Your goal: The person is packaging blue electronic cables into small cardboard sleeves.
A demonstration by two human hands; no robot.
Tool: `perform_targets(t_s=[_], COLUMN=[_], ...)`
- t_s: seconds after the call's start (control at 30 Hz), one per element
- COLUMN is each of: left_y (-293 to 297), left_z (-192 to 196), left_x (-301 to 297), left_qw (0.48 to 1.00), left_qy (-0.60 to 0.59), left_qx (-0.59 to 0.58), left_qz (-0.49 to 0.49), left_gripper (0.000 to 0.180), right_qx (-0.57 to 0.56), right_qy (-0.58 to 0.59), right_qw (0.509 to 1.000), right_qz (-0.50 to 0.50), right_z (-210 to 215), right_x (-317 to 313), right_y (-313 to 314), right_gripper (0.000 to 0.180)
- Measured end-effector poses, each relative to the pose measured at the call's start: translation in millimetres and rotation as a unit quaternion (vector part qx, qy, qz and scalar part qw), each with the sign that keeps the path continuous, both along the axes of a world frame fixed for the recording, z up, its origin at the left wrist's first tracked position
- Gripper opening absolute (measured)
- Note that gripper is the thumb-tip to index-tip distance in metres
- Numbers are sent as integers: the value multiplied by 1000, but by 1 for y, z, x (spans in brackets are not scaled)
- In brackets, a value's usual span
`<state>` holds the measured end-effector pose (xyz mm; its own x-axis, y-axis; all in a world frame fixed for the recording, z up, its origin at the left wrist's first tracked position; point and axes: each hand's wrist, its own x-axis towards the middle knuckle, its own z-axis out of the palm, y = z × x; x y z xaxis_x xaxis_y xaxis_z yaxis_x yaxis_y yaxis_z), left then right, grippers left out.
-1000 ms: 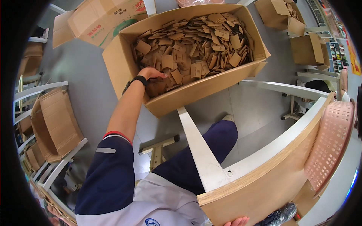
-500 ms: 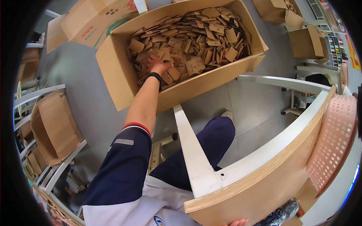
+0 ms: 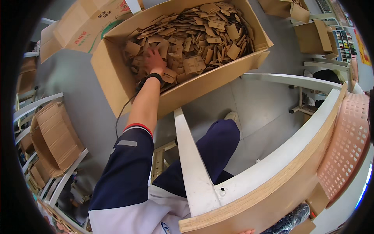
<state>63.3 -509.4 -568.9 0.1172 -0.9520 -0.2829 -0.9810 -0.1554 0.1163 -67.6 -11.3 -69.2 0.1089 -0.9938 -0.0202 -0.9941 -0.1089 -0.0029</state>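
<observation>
My left hand [image 3: 155,63] reaches down into a big open cardboard box [image 3: 210,84], its fingers spread among a heap of small folded brown cardboard pieces [image 3: 212,33]. The fingertips touch pieces at the box's left end, and I see none clasped in the hand. A black band [image 3: 156,76] circles that wrist. Of my right hand [image 3: 247,232] only some fingertips show at the lower edge, by the wood-edged tabletop [image 3: 265,206]; the rest is cut off.
White metal legs [image 3: 194,163] hold the tabletop close to my knees. On it stands a pink perforated basket [image 3: 344,144], with a dark plastic-wrapped bundle [image 3: 290,220] nearby. Another open carton [image 3: 58,136] lies at the left, and a tan box [image 3: 313,38] stands at the far right.
My left hand has shifted slightly left and farther up among the pieces. A thin dark cable now shows beside the forearm. The whole view has shifted a little.
</observation>
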Motion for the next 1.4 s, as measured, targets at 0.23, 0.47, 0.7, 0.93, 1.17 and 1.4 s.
perform_targets(t_s=[0.23,0.47,0.7,0.93,1.17,1.4], left_y=[-7,-21,-27,49,149,304], left_z=[-8,38,194,424,549,628], left_x=[19,46,54,74,81,-125], left_qw=[996,962,621,523,612,539], left_qy=[90,256,753,851,576,612], left_qx=[-9,-62,-21,-34,-386,475], left_qz=[-5,69,217,29,-380,-330], left_gripper=[60,43,37,41,39,43], right_qx=[6,64,67,90,55,-5], right_qy=[-30,-3,-24,-141,-200,-178], right_qw=[999,998,995,985,977,983], right_qz=[-24,-20,-64,-38,-45,-42], right_z=[5,10,18,43,48,49], right_x=[7,4,11,9,-4,-6], right_y=[11,-3,-31,-22,24,60], right_gripper=[48,38,52,57,51,51])
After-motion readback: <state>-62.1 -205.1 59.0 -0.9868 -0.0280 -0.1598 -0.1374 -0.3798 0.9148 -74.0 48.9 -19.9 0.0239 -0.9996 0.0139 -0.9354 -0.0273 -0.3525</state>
